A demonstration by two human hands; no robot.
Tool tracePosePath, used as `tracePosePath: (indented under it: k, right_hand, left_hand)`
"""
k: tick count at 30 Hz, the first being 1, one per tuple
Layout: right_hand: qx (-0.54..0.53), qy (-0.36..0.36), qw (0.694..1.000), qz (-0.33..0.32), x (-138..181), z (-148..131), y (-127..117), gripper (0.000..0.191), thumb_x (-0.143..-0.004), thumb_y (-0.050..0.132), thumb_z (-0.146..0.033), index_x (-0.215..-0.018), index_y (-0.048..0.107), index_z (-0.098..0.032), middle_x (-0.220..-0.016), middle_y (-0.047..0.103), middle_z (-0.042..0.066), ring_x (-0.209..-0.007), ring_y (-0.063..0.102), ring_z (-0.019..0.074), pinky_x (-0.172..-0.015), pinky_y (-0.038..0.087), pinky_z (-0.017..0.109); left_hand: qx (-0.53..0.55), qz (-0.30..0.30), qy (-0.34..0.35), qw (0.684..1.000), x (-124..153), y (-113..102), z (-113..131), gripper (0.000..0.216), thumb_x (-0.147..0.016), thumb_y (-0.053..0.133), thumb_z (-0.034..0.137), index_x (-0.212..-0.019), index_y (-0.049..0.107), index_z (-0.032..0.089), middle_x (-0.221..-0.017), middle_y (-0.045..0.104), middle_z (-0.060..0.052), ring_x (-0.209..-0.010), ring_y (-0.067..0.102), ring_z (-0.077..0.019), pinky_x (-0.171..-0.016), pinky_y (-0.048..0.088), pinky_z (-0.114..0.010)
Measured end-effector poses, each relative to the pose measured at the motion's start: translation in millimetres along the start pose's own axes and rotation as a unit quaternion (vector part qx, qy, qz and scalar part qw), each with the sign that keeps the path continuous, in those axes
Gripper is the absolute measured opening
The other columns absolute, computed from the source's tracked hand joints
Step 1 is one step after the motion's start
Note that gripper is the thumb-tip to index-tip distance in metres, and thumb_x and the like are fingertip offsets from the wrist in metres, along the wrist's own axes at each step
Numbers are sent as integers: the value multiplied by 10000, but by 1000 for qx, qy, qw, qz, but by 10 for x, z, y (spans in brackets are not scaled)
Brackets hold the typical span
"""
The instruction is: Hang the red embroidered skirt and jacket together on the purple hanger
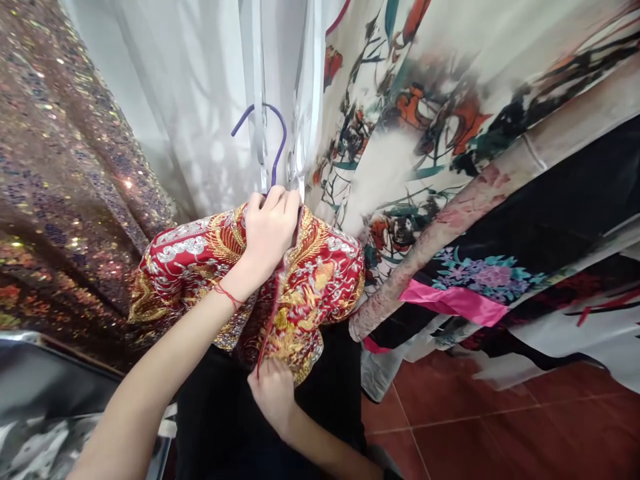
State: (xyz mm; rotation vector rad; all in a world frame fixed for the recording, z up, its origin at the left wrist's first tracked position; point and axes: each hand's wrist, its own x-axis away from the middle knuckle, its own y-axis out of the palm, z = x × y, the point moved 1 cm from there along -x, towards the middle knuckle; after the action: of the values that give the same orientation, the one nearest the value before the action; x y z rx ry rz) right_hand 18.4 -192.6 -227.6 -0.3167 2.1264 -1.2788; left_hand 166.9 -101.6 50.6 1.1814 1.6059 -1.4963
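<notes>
A red jacket with gold and silver embroidery hangs on a purple hanger in front of me. My left hand is closed around the collar at the base of the hanger hook. A thin red string circles that wrist. Lower down, my right hand pinches the jacket's front edge near its hem. Below the jacket is black cloth.
White sheer fabric hangs behind the hanger. A brown sequined garment fills the left. Floral printed robes and a black one with pink trim hang to the right. Red floor tiles show at the lower right.
</notes>
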Motion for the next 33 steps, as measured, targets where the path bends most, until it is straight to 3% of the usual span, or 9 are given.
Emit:
tracePosePath:
  k: [7,13,17,20,22,25,27,29,33]
  right_hand:
    - [-7,55,997,-59,-797,566,369,88,-882,604,-126,-806,598,-169,-774,688,104,-744,667,240,-672,489,324]
    - [-55,67,993,-82,-771,633,357,104,-915,540,-114,-933,642,-114,-834,706,129,-761,695,244,-701,513,329]
    - [-125,-3,987,-104,-621,728,24,85,-929,597,-232,-963,651,-176,-922,706,75,-796,695,195,-710,539,285]
    - [-203,-75,971,-99,-537,917,-573,97,-959,584,-293,-933,650,-227,-881,700,10,-759,677,142,-693,543,239]
    - [-300,-83,949,45,-545,1097,-1089,128,-976,549,-239,-887,639,-226,-800,685,4,-728,663,146,-704,539,263]
    - [-228,-13,919,320,-681,1381,-1757,86,-961,567,-234,-925,646,-231,-852,669,25,-806,650,180,-774,527,329]
    - [-166,7,922,350,-854,1513,-1975,263,-928,625,-336,-1163,630,-218,-1119,675,92,-1051,646,243,-913,519,409]
    - [-138,7,942,305,-1033,1593,-1995,483,-921,633,-414,-1347,543,-205,-1313,618,137,-1220,594,274,-1020,483,453]
    - [-86,38,941,326,-1204,1627,-1812,428,-991,505,-460,-1312,574,-185,-1168,685,122,-1084,669,243,-942,524,392]
  left_hand:
    - [38,-20,-17,999,45,43,-2,274,-930,392,72,-947,637,193,-857,700,-108,-1006,627,-279,-773,427,-424]
    - [100,-4,-23,995,120,49,-55,325,-1016,330,131,-1167,614,175,-1158,710,-127,-1214,619,-239,-913,520,-392]
    - [225,-8,-1,974,490,-91,-37,444,-1008,345,101,-1437,444,164,-1526,501,-144,-1488,397,-234,-1157,447,-443]
    - [293,68,-77,951,1157,-158,80,443,-973,444,104,-1405,486,195,-1393,607,-125,-1363,546,-241,-1115,488,-459]
    - [306,97,-165,933,1671,-122,198,338,-973,511,217,-1307,553,181,-1178,680,-116,-1145,659,-231,-962,568,-414]
    - [282,6,-283,917,2234,26,366,374,-903,674,361,-1217,587,177,-1038,691,-92,-939,687,-210,-825,590,-361]
    - [294,-36,-299,907,2385,109,427,197,-910,676,319,-1052,639,187,-942,692,-66,-872,676,-187,-795,577,-334]
    - [315,-42,-283,905,2392,147,425,70,-927,653,249,-892,646,190,-865,682,-50,-843,656,-172,-791,557,-317]
    - [331,-31,-267,905,2252,127,279,91,-921,664,208,-834,656,184,-870,694,-49,-842,640,-157,-797,522,-295]
